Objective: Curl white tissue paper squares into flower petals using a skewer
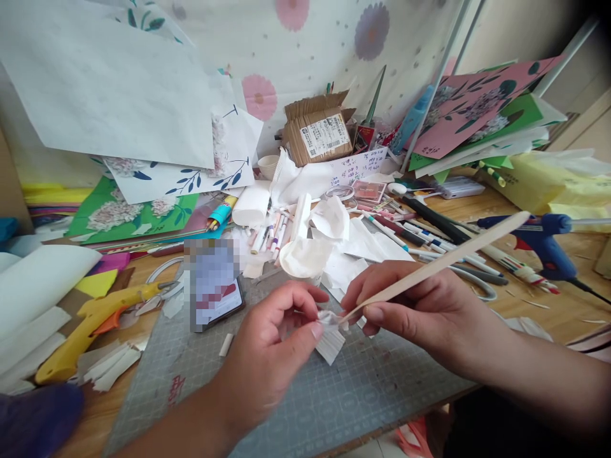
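Note:
A small, crumpled whitish piece (327,317), perhaps paper or film, is pinched between the thumb and fingers of my left hand (281,346). In my right hand (415,312) is a flat wooden stick (443,262), slanting up to the right. Its lower tip touches or nearly touches the crumpled piece. Just under my fingertips there is a pleated strip of white paper (331,346); whether it is joined to the crumpled piece I cannot tell. Below both hands lies a grey cutting mat (267,413) with grid lines.
A phone (217,289) rests on the mat's left part, near a yellow glue gun (95,324). A blue glue gun (544,242) lies at right. Behind my hands are a paper cup (305,257), many pens (391,232) and a cardboard box (319,130). Flowered cards (482,108) stand at back right.

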A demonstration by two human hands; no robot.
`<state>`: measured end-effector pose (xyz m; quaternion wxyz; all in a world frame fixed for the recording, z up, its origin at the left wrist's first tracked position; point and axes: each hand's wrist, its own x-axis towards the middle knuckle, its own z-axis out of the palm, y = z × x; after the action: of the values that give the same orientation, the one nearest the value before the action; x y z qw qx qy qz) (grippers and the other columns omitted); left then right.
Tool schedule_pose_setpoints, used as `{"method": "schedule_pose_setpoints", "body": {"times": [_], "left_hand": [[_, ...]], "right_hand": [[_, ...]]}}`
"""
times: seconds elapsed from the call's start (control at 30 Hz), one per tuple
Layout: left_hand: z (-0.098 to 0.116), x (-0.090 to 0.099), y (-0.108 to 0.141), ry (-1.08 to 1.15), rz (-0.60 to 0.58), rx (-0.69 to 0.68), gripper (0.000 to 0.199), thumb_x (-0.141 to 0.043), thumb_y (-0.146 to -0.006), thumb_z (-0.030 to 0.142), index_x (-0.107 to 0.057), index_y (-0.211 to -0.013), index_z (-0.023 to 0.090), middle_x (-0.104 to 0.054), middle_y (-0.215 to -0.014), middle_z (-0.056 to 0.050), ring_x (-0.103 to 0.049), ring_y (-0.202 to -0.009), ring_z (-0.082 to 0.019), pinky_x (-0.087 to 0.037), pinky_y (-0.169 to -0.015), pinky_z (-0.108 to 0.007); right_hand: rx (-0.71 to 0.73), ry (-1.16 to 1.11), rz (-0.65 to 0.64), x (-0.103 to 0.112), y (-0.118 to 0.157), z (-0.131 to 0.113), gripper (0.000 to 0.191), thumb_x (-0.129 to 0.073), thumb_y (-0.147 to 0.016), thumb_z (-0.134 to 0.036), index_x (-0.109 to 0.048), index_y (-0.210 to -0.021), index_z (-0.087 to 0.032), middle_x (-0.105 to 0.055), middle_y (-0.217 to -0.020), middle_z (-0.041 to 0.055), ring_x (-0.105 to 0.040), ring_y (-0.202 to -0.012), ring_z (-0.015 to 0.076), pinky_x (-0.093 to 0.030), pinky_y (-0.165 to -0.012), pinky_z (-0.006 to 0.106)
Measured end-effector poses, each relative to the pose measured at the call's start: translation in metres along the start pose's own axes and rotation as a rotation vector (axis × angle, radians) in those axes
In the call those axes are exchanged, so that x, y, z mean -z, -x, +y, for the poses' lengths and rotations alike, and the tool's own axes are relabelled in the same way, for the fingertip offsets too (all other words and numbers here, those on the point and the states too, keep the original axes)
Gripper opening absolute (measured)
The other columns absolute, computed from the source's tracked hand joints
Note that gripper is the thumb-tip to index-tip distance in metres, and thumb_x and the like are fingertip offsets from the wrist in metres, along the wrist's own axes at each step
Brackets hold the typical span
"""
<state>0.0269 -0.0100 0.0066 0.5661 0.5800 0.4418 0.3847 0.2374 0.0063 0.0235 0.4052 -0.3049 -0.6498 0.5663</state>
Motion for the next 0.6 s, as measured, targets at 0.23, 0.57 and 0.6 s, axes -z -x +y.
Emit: {"method": "schedule_pose_setpoints", "body": {"times": [0.23,0.57,0.6], "left_hand": [[-0.0008,-0.0019,0.0028,0.111,-0.132,-0.037,0.038,-0.067,-0.081,0.024,-0.048,-0.113,0.029,-0.059,-0.107,-0.001,-0.055,-0.096,-0.019,-0.045,-0.079,-0.031],[0.0051,-0.0002,-0.0003,0.155,-0.086,0.133,0.014,-0.067,-0.081,0.029,-0.059,-0.081,0.019,-0.054,-0.069,0.004,-0.047,-0.066,-0.011,-0.038,-0.062,-0.023],[0.0041,0.0008,-0.0003,0.182,-0.094,0.122,0.015,-0.068,-0.081,0.031,-0.059,-0.081,0.019,-0.055,-0.07,0.004,-0.047,-0.067,-0.011,-0.038,-0.063,-0.023]], "right_hand": [[-0.04,-0.124,-0.024,-0.0019,-0.002,0.004,0.006,-0.067,-0.086,-0.021,-0.07,-0.083,-0.017,-0.07,-0.081,0.0032,-0.061,-0.067,0.0099,-0.052,-0.06,0.019],[0.014,-0.103,-0.003,-0.0046,0.0011,0.0028,0.005,-0.068,-0.085,-0.018,-0.071,-0.081,-0.018,-0.072,-0.085,0.0036,-0.065,-0.073,0.0118,-0.054,-0.064,0.02],[0.034,-0.096,0.004,-0.0038,0.0017,0.0023,0.006,-0.068,-0.085,-0.018,-0.071,-0.08,-0.019,-0.072,-0.085,0.0033,-0.066,-0.077,0.0127,-0.054,-0.066,0.021]]}}
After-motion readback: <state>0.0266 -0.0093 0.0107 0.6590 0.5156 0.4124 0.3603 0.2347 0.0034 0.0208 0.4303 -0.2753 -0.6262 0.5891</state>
